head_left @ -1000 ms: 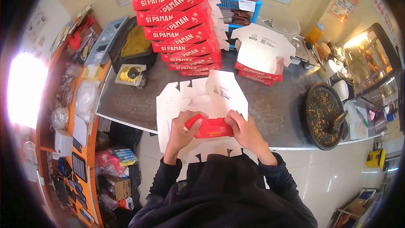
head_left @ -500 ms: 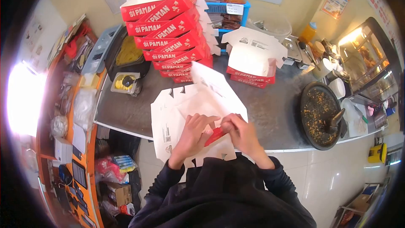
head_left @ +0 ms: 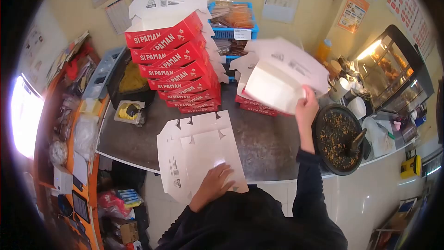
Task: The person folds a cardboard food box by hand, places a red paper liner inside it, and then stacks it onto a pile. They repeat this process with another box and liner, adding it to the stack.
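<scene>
My right grip point(head_left: 306, 104) clamped on edge of open box point(head_left: 275, 81), right of the tall box stack point(head_left: 173, 71). My left grip point(head_left: 215, 186), fingers apart, on flat carton point(head_left: 203, 150), worktop point(head_left: 273, 150), near side of that stack.

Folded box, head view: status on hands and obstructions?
Right hand gripping folded box at shorter stack. Left hand resting on flat box blank. Mortar dish close beside right forearm.
</scene>
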The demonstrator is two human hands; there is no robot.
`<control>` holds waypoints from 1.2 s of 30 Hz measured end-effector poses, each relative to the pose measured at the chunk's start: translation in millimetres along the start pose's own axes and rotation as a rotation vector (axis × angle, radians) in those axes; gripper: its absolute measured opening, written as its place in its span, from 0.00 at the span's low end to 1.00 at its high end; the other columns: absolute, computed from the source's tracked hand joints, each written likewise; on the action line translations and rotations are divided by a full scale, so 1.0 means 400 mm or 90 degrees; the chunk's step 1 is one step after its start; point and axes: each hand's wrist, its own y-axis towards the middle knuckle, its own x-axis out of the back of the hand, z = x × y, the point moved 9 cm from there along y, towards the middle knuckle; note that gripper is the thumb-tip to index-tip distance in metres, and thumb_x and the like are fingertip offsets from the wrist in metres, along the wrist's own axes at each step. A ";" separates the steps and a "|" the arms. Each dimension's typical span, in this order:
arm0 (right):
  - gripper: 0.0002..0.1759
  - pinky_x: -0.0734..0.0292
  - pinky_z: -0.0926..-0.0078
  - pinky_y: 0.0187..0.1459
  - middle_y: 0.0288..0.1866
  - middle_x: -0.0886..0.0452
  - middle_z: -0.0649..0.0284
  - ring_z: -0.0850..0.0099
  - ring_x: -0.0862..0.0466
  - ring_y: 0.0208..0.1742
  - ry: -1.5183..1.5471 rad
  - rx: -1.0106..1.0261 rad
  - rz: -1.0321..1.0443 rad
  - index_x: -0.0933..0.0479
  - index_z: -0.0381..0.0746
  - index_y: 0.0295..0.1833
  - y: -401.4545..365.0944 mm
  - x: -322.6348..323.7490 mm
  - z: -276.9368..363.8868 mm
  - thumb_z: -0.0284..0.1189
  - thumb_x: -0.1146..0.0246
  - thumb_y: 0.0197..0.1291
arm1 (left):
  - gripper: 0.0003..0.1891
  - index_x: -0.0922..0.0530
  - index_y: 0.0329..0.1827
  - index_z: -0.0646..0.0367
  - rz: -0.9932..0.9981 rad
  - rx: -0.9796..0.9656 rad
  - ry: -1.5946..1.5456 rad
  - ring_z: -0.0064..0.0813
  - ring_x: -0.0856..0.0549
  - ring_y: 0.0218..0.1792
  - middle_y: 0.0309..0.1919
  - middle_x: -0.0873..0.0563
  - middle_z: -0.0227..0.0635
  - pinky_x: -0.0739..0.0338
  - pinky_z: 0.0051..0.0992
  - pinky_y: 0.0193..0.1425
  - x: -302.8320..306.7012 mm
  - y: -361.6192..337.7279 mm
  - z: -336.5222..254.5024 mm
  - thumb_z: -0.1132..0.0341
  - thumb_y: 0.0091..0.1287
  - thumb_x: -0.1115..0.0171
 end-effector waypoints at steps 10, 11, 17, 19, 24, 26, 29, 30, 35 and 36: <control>0.19 0.22 0.49 0.54 0.50 0.17 0.45 0.46 0.17 0.51 -0.293 0.214 0.087 0.24 0.38 0.62 0.095 -0.204 -0.034 0.25 0.39 0.65 | 0.30 0.23 0.67 0.52 0.154 0.031 0.321 0.57 0.42 0.79 0.78 0.37 0.45 0.38 0.58 0.75 -0.115 -0.115 0.081 0.42 0.68 0.38; 0.18 0.22 0.49 0.55 0.52 0.17 0.45 0.47 0.17 0.52 -0.356 0.269 0.033 0.24 0.38 0.61 0.064 -0.176 0.016 0.27 0.39 0.67 | 0.30 0.24 0.68 0.51 0.159 0.074 0.298 0.56 0.43 0.80 0.79 0.38 0.45 0.39 0.58 0.75 -0.095 -0.131 0.072 0.44 0.69 0.38; 0.14 0.26 0.61 0.63 0.58 0.19 0.51 0.56 0.20 0.60 0.285 -0.007 0.721 0.21 0.37 0.57 -0.431 -0.145 0.315 0.31 0.38 0.69 | 0.33 0.27 0.71 0.49 0.158 0.106 0.155 0.50 0.47 0.82 0.82 0.44 0.42 0.46 0.57 0.79 -0.076 -0.189 0.118 0.49 0.65 0.31; 0.19 0.29 0.61 0.67 0.65 0.21 0.51 0.54 0.22 0.64 0.620 -0.005 1.056 0.21 0.37 0.58 -0.736 -0.128 0.411 0.41 0.45 0.77 | 0.34 0.27 0.72 0.49 0.157 0.111 0.145 0.49 0.48 0.83 0.83 0.45 0.42 0.47 0.57 0.80 -0.064 -0.177 0.108 0.49 0.63 0.29; 0.37 0.28 0.54 0.66 0.60 0.18 0.40 0.43 0.20 0.63 0.066 -0.135 1.355 0.21 0.38 0.64 -0.936 -0.104 0.283 0.57 0.61 0.79 | 0.36 0.24 0.68 0.52 0.148 0.140 0.068 0.50 0.46 0.82 0.81 0.39 0.43 0.46 0.54 0.81 -0.041 -0.139 0.130 0.47 0.58 0.25; 0.36 0.23 0.49 0.55 0.49 0.14 0.41 0.42 0.15 0.51 -0.100 -0.077 1.269 0.17 0.36 0.53 -0.887 -0.092 0.205 0.58 0.53 0.75 | 0.36 0.20 0.64 0.54 0.145 0.152 0.021 0.49 0.42 0.81 0.79 0.34 0.42 0.45 0.49 0.81 -0.026 -0.134 0.137 0.46 0.54 0.23; 0.23 0.20 0.53 0.50 0.42 0.14 0.45 0.45 0.14 0.47 -0.027 -0.118 1.170 0.14 0.38 0.45 -0.779 -0.064 0.141 0.48 0.40 0.69 | 0.32 0.18 0.61 0.55 0.153 0.156 -0.044 0.48 0.44 0.82 0.79 0.34 0.41 0.47 0.46 0.83 -0.024 -0.134 0.156 0.49 0.55 0.22; 0.17 0.20 0.55 0.51 0.42 0.14 0.48 0.46 0.15 0.50 -0.024 -0.194 1.122 0.14 0.39 0.44 -0.719 -0.053 0.149 0.43 0.36 0.67 | 0.23 0.15 0.55 0.59 0.098 0.105 0.011 0.47 0.28 0.74 0.71 0.23 0.46 0.34 0.43 0.75 -0.001 -0.121 0.138 0.55 0.62 0.25; 0.06 0.23 0.61 0.52 0.44 0.20 0.59 0.57 0.22 0.56 0.151 -0.026 0.770 0.15 0.40 0.42 -0.616 -0.091 0.146 0.24 0.30 0.59 | 0.12 0.13 0.46 0.64 -0.111 0.355 -0.323 0.30 0.16 0.30 0.34 0.11 0.42 0.21 0.28 0.41 0.061 -0.133 0.220 0.63 0.71 0.33; 0.07 0.24 0.61 0.52 0.44 0.21 0.60 0.59 0.23 0.57 0.196 0.003 0.730 0.15 0.40 0.42 -0.606 -0.107 0.158 0.21 0.30 0.58 | 0.11 0.14 0.46 0.65 -0.125 0.403 -0.360 0.29 0.16 0.30 0.34 0.11 0.43 0.21 0.28 0.41 0.079 -0.126 0.207 0.64 0.71 0.33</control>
